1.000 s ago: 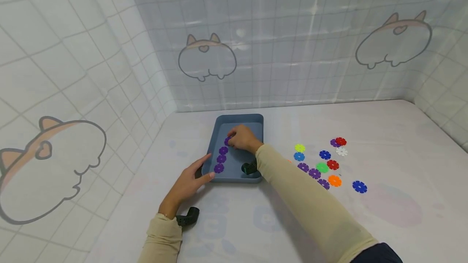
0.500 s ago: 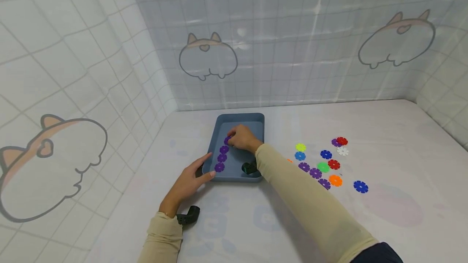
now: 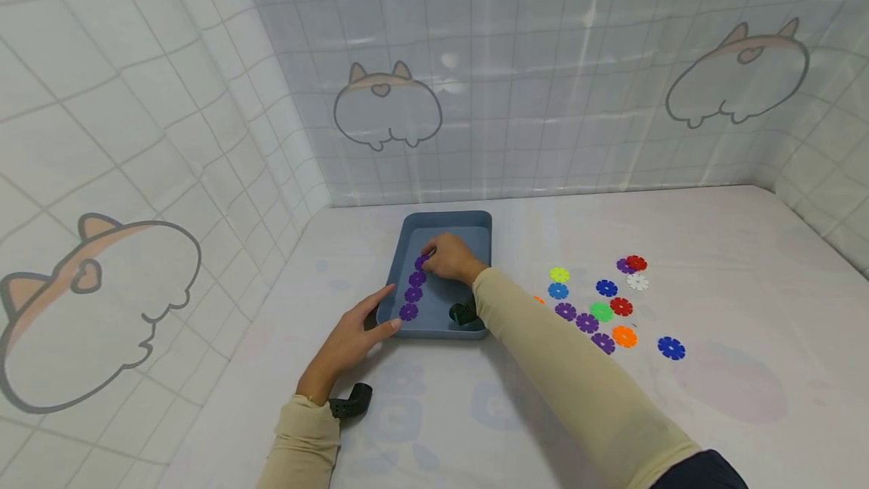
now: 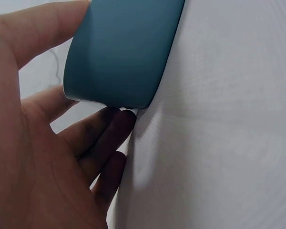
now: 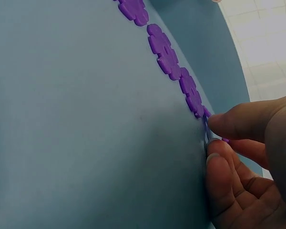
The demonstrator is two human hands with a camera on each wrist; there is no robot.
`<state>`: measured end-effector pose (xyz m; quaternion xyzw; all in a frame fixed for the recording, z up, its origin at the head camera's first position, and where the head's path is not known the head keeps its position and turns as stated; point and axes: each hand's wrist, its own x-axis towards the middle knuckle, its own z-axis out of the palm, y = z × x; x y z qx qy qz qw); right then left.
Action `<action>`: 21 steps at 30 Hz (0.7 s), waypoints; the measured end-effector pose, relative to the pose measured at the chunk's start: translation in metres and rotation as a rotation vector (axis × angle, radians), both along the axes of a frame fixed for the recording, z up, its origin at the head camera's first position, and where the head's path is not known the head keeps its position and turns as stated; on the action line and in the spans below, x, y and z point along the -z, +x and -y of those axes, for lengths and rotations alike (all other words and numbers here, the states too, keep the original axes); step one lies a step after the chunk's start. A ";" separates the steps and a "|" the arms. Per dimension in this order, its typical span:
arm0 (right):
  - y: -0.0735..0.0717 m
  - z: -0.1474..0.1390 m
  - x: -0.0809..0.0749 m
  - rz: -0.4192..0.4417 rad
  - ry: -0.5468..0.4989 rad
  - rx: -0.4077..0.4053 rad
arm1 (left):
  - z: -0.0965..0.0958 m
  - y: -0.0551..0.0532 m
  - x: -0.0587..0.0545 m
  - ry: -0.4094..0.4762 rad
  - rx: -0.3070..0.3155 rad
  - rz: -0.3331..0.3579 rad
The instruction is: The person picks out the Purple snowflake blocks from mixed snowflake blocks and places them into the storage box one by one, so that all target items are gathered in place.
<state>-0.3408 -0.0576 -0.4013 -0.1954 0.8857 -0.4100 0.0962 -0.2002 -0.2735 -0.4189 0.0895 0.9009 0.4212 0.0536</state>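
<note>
Pinched purple disc (image 3: 419,262) partly behind right hand (image 3: 451,256) — one orange disc (image 3: 538,299) mostly behind sleeve (image 3: 570,368)

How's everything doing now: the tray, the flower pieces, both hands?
Tray: open side up, on the table
Near three purple pieces: lined up inside the tray
Far purple piece: pinched, partly hidden
Right hand: pinching that piece
Left hand: touching the tray's corner
Back red piece: overlapping a purple one

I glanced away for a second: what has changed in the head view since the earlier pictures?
Nothing visibly moved, beyond a slight shift of the whole view; nothing was gripped or released. The right hand still holds the farthest purple disc in the tray; the left hand and the loose discs stay put.
</note>
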 end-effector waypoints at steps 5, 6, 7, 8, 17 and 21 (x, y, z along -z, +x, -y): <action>0.001 0.001 -0.001 -0.004 0.020 -0.005 | -0.001 0.000 0.000 -0.006 -0.005 0.005; 0.001 0.001 -0.001 -0.005 0.023 -0.005 | -0.001 0.000 0.000 -0.006 -0.005 0.005; 0.000 0.002 0.000 -0.006 0.028 -0.004 | -0.001 0.000 0.000 -0.005 -0.005 0.006; 0.000 0.002 0.000 -0.007 0.031 -0.003 | -0.001 -0.001 0.000 -0.004 -0.005 0.007; -0.002 0.004 0.004 -0.014 0.051 -0.007 | 0.000 -0.001 0.001 -0.007 0.005 -0.005; -0.001 0.004 0.003 -0.019 0.052 -0.017 | 0.001 -0.001 0.003 -0.009 0.009 -0.015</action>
